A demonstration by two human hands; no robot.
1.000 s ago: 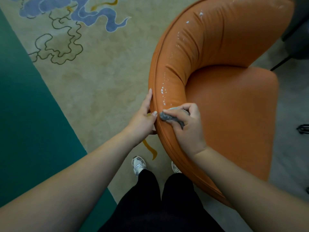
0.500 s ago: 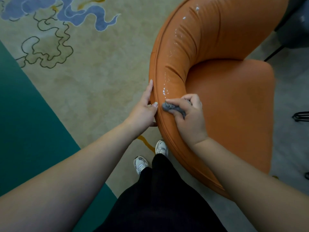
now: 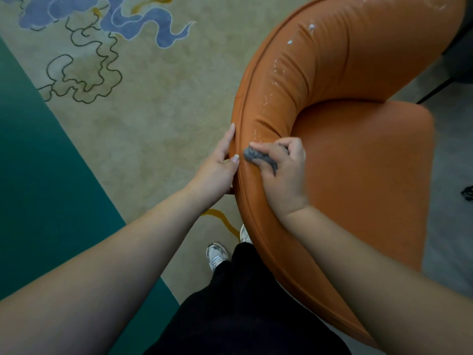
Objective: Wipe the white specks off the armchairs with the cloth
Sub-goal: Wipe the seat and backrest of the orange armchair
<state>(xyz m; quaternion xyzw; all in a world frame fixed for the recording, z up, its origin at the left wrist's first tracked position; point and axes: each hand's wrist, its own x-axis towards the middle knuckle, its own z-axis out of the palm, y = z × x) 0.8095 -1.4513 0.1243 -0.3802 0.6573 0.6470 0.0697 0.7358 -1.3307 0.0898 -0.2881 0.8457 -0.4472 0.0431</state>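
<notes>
My right hand [image 3: 279,172] pinches the bunched cloth [image 3: 257,157] against the armchair [image 3: 358,162] rim, my left hand [image 3: 220,167] braces it with straight fingers, and next I should rub upward toward the white specks [image 3: 275,70].

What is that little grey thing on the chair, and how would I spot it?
Find the big orange armchair, then follow its curved rim down to where both hands meet. The right hand pinches a small crumpled grey cloth against the rim, the only grey thing on the orange.
</notes>
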